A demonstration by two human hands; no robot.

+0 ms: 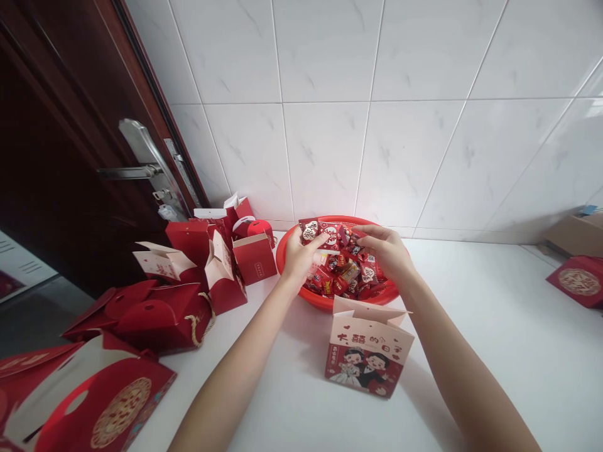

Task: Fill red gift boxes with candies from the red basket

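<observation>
A red plastic basket (320, 302) full of wrapped candies (346, 276) stands against the tiled wall. Over its left side my left hand (301, 254) is closed on red printed packets (330, 235), thumb on top. My right hand (384, 248) reaches over the basket's right side, its fingertips pinched at a small dark red wrapped candy (345, 236). In front of the basket, between my forearms, stands a pink and red gift box (367, 351) with a cartoon couple on it; its top flaps are raised.
Several red gift boxes (257, 260) crowd the left side, with a larger red box (122, 408) at the near left. A dark wooden door (61, 125) with a metal handle (129, 172) is behind them. At the far right are a cardboard box (577, 237) and a red box (577, 280).
</observation>
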